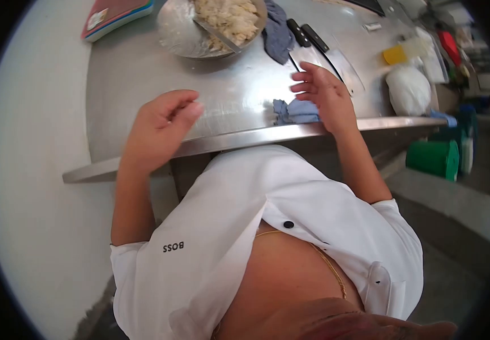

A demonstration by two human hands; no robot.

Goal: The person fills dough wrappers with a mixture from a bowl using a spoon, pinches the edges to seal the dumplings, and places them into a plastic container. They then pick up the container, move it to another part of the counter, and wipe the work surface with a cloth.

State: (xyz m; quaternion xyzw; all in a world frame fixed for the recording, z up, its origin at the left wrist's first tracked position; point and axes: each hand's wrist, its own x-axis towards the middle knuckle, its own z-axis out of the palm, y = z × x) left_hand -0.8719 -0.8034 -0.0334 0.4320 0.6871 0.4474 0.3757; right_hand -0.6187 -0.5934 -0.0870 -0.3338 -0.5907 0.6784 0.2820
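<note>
My left hand (163,127) hovers over the front edge of the steel table, its fingers loosely curled and the thumb a little apart from them; I see nothing in it. My right hand (330,96) is raised with spread fingers and holds nothing. Just behind its fingers, a crumpled blue cloth (296,111) lies by the table edge. Beyond that hand are two black-handled knives (315,38), their blades pointing towards me and partly hidden. A metal bowl (205,55) of pale shredded food (230,22) stands farther back, with plastic film (180,28) and a flat metal blade or utensil (217,35) on it.
Stacked coloured cutting boards (117,20) lie at the back left, near a white wall (30,141). A dark blue cloth (277,31) sits beside the bowl. On the right are a white plastic bag (409,90), a yellow container (395,55) and, lower down, a green bucket (431,158).
</note>
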